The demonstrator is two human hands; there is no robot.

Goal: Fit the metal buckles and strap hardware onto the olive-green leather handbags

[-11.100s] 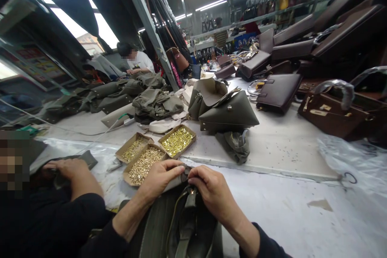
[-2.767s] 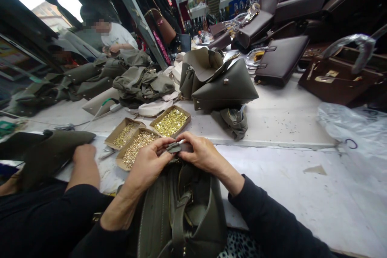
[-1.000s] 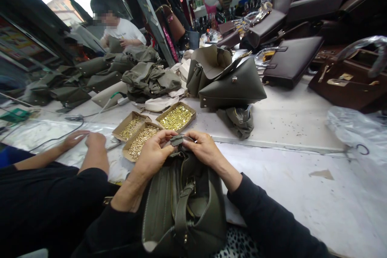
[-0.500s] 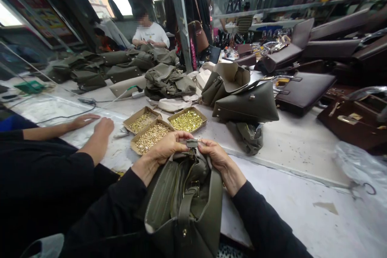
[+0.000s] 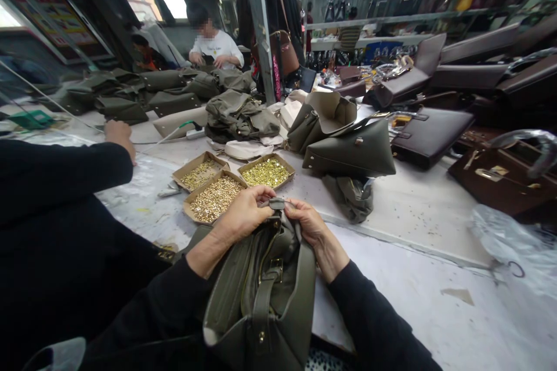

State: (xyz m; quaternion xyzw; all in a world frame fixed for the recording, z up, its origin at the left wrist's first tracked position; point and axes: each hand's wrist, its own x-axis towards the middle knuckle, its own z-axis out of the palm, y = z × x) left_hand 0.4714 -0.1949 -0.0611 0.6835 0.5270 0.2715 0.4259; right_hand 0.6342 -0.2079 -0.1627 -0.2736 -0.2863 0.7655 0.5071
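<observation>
An olive-green handbag [image 5: 300, 307] stands upright in front of me, its top open with a zip, a strap and a gold buckle [image 5: 276, 269] showing inside. At its far end, my left hand [image 5: 243, 211] pinches the left side of a small olive tab [image 5: 277, 203]. Opposite it, my right hand [image 5: 307, 220] grips the same end of the bag from the right, thumb and fingers closed on the edge. Just beyond my left hand sit cardboard trays of small gold metal pieces [image 5: 215, 197].
A co-worker's arm [image 5: 119, 136] reaches over the table at left. Olive bags [image 5: 352, 148] stand beyond the trays, brown handbags [image 5: 435, 130] at right. Clear plastic [image 5: 517, 249] lies on the right. A metal post [image 5: 263, 29] rises behind; another person [image 5: 215, 49] works at the back.
The co-worker at left has reached farther across the table, with one hand now near the olive bags. My hands keep their hold on the bag's far end; the view has shifted slightly.
</observation>
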